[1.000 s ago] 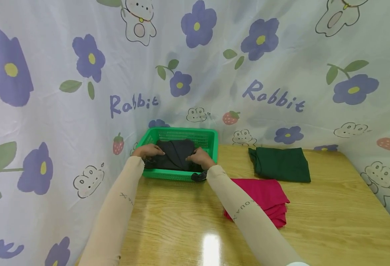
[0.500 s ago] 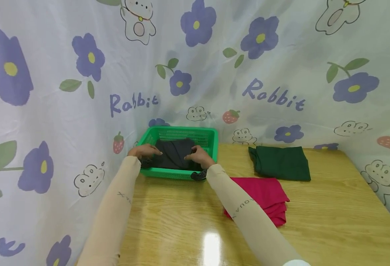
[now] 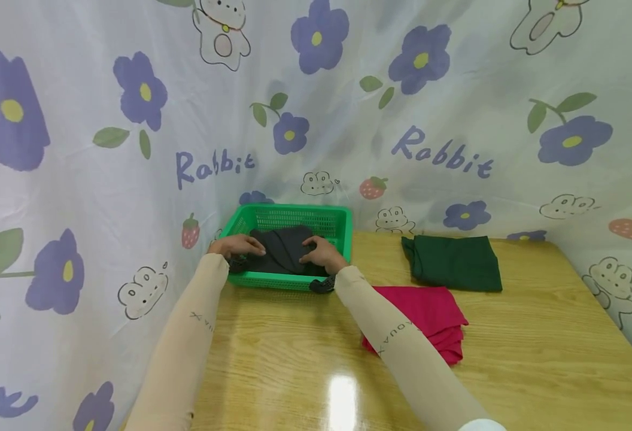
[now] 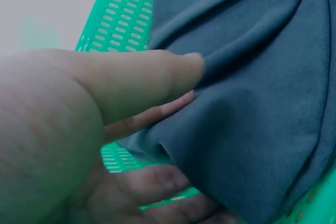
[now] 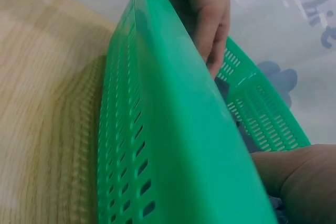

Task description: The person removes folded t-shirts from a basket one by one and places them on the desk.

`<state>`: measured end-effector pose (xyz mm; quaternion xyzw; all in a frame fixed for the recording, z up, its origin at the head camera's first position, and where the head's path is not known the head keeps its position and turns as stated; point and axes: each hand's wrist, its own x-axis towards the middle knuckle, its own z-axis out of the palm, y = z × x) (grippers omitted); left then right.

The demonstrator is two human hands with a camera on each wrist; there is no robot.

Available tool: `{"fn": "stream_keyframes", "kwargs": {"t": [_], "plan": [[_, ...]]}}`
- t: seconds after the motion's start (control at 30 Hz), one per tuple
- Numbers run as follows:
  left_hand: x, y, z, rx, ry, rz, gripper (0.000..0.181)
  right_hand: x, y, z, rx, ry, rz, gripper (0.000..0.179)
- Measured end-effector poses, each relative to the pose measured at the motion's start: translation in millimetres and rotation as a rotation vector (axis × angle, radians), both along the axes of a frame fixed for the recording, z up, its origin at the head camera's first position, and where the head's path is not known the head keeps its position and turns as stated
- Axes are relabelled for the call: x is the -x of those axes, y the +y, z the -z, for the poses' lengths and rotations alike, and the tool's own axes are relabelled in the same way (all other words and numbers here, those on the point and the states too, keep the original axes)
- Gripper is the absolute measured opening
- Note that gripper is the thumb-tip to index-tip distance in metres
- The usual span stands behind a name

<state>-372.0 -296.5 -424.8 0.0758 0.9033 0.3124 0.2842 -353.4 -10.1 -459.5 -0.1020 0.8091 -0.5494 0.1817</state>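
Observation:
A folded dark grey cloth [image 3: 283,242] lies in a green plastic basket [image 3: 348,233] at the back left of the table. My left hand [image 3: 237,244] is at the cloth's left side. In the left wrist view its thumb reaches over the cloth and some fingers pass beneath the edge, pinching it. Across from it, my right hand [image 3: 327,254] hovers at the cloth's right side, fingers bent and thumb apart, with a gap between them. The basket wall hides much of this hand in the right wrist view.
A folded red cloth [image 3: 429,314] lies on the wooden table [image 3: 283,359], partly under my right forearm. Farther right is a folded dark green cloth [image 3: 456,263]. A patterned curtain [image 3: 337,120] hangs behind and along the left side.
Both hands loosened from the dark grey cloth, the left drawing slightly outward. The left fingers have since come back toward its edge. Basket and cloth stay in place.

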Motion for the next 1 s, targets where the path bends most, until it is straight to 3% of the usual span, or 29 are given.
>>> {"fn": "stream_keyframes", "kwargs": {"t": [0.13, 0.33, 0.7, 0.9, 1.0], "plan": [[-1.2, -3.7, 1.5, -0.012, 0.013, 0.017, 0.051, -0.1, 0.3, 0.6, 0.002, 0.013, -0.007, 0.052], [-4.0, -6.2, 0.3, -0.057, 0.005, -0.016, 0.05, -2.6, 0.9, -1.9, 0.006, 0.052, -0.02, 0.053], [-10.5, -6.2, -4.6, -0.167, 0.02, -0.129, 0.047, -1.0, 7.0, -6.6, -0.022, 0.195, -0.016, 0.048], [-12.0, -6.4, -4.4, -0.16, 0.103, -0.138, 0.043, 0.5, 11.7, -13.1, -0.019, 0.217, -0.005, 0.047], [-11.7, -8.8, -3.7, -0.201, 0.088, -0.192, 0.043, -0.6, 13.8, -18.3, -0.011, 0.217, -0.01, 0.048]]}}
